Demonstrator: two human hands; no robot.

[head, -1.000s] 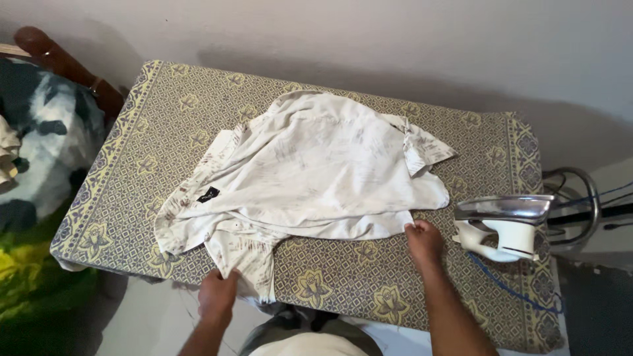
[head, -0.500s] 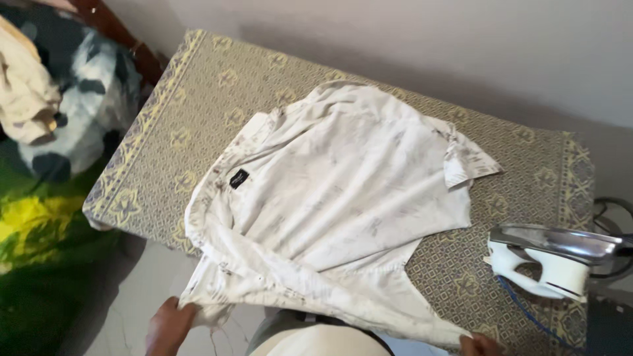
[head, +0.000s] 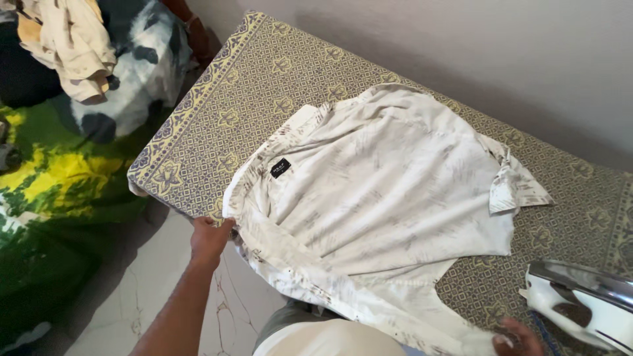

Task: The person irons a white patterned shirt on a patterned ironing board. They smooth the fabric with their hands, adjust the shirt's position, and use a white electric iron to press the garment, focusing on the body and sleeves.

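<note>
A padded ironing table (head: 217, 125) with a yellow and grey patterned cover fills most of the view, set against a pale wall. Left of it lies a green and yellow blanket (head: 53, 191) with a cream garment (head: 66, 39) heaped at the far end. A white short-sleeved shirt (head: 389, 198) with faint brown print is spread on the cover, its near edge hanging off the table. At the near right stands a white iron (head: 583, 306). The left hand (head: 210, 240) pinches the shirt's collar end at the table's near edge. The right hand (head: 517, 336) grips the shirt's hem, near right.
</note>
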